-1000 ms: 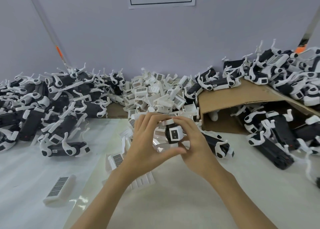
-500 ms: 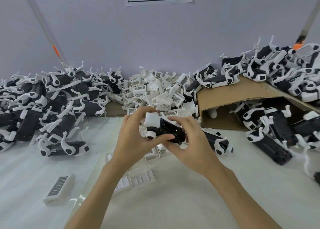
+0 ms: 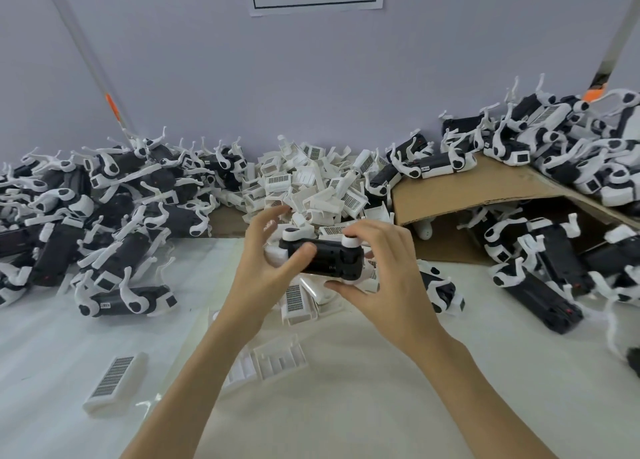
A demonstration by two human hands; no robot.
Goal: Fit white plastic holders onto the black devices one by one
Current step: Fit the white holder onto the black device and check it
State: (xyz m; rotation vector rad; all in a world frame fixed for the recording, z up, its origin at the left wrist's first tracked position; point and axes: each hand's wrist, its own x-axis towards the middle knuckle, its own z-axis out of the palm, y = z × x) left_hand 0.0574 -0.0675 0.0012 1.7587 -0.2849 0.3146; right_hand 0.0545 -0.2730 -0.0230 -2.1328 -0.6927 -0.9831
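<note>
A: The black device (image 3: 325,259) is lying flat across both hands now; a moment ago it was tipped, with its white end pointing at us.

B: Who is holding it?

A: The left hand (image 3: 266,261) is gripping its left end, thumb pressing on top, other fingers spreading up. The right hand (image 3: 384,271) is pinching its right end, fingers on top, thumb below.

B: Where is it?

A: Up off the white table (image 3: 346,372), just in front of the pile of white holders (image 3: 311,184). More fitted devices (image 3: 104,216) are piling up left of it, and a cardboard box (image 3: 467,195) is sitting to its right.
</note>
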